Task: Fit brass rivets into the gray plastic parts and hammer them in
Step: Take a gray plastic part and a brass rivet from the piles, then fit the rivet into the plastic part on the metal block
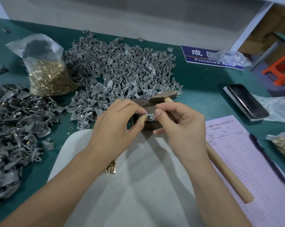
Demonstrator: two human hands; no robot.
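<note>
Nearest, a smooth white sheet (138, 169) covers the green table (200, 79); a few loose brass rivets (111, 167) lie on it by the left forearm. Above it, the left hand (115, 126) and right hand (179, 126) both pinch one small gray plastic part (149, 116) between curled fingertips, over a dark block (152, 125). The hammer (164, 96) has its head on the block, and its wooden handle runs near-right across a lined form (246, 161). Farther off, a heap of gray parts (118, 68) and a clear rivet bag (48, 74) crowd the left.
</note>
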